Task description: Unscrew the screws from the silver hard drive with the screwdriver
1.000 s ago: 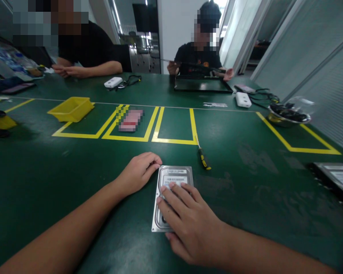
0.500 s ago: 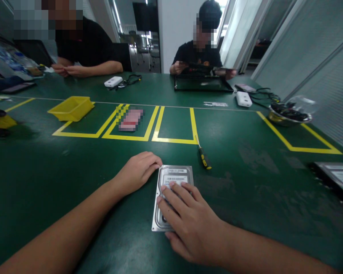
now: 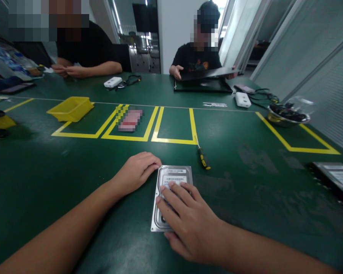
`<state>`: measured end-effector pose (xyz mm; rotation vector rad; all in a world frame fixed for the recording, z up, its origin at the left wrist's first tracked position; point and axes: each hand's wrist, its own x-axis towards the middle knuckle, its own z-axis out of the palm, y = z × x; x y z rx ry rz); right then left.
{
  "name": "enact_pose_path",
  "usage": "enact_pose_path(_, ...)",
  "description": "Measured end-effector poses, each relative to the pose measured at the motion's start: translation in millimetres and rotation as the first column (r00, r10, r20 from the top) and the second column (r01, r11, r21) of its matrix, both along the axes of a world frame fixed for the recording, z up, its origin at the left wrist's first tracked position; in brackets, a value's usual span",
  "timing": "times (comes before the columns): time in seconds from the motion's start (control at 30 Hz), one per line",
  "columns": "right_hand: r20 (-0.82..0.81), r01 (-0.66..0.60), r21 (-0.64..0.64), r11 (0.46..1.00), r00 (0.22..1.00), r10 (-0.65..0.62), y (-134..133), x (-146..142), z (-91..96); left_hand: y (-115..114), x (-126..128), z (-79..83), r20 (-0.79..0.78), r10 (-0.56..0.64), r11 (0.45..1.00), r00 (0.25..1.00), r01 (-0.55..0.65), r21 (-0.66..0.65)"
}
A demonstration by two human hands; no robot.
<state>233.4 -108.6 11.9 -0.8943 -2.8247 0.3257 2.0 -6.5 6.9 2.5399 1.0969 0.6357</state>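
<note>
A silver hard drive (image 3: 175,171) with white printed labels lies on the green table in front of me. My left hand (image 3: 141,169) has its fingers curled together, with the tips against the drive's far left corner. My right hand (image 3: 185,219) lies over the near part of the drive, fingers spread across its top face and thumb by the near edge. Much of the drive is hidden under this hand. Beyond its far right corner lies a screwdriver (image 3: 203,158) with a black and yellow handle.
Yellow tape (image 3: 174,141) outlines areas on the table. A yellow bin (image 3: 71,109) stands left, a metal bowl (image 3: 288,118) of dark parts right. Another drive (image 3: 335,180) sits at the right edge. Across the table, one person (image 3: 198,59) handles a dark panel (image 3: 207,73); another person (image 3: 87,49) sits left.
My hands and the hard drive stay almost as they were. Across the table, the person on the right has tilted the dark panel, so more of its face shows.
</note>
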Motion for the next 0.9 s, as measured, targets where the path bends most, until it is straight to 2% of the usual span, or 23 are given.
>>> enact_pose_path(0.9, -0.008, 0.003, -0.011, 1.0, 1.0, -0.003, 0.6, -0.7, -0.9, -1.2, -0.8, 0.1, 0.009, 0.002, 1.0, 1.0, -0.002, 0.015)
